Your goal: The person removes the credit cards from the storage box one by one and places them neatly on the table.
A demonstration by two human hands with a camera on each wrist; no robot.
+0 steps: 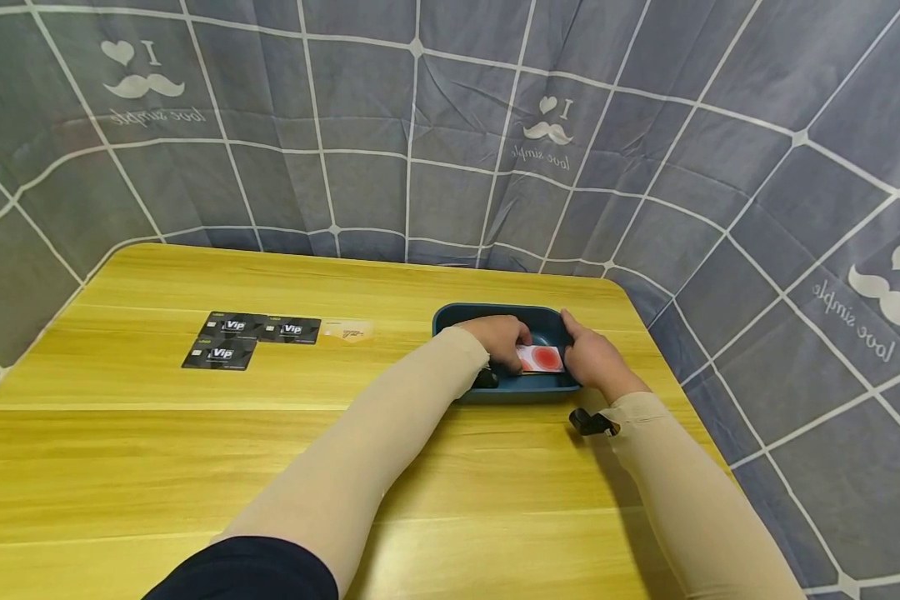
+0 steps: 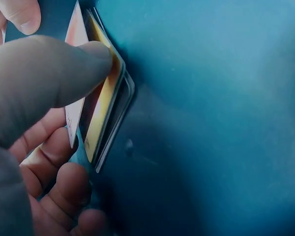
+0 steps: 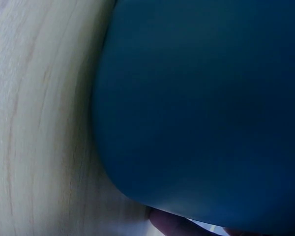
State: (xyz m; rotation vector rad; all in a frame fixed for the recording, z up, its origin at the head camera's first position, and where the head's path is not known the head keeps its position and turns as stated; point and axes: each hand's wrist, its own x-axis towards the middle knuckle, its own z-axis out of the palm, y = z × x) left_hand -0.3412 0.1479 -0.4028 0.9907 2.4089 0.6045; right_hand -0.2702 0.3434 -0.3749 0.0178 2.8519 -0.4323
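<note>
A dark blue plastic bin (image 1: 521, 397) stands at the right of the table. Inside it my left hand (image 1: 498, 340) pinches a small bunch of cards, a white one with a red disc (image 1: 543, 359) facing up in the head view. Seen from the left wrist, the thumb lies across a white card (image 2: 76, 120) and a yellow card (image 2: 99, 123), with darker card edges behind. My right hand (image 1: 598, 357) grips the bin's right end; its wall fills most of the right wrist view, with fingertips (image 3: 172, 223) just showing at the bottom.
Left of the bin, three black Vip cards (image 1: 219, 354) and one gold card (image 1: 347, 332) lie on the wooden table (image 1: 195, 467). A grey checked curtain (image 1: 367, 108) hangs behind and around the table. Black wrist gear (image 1: 591, 422) sits below the right hand.
</note>
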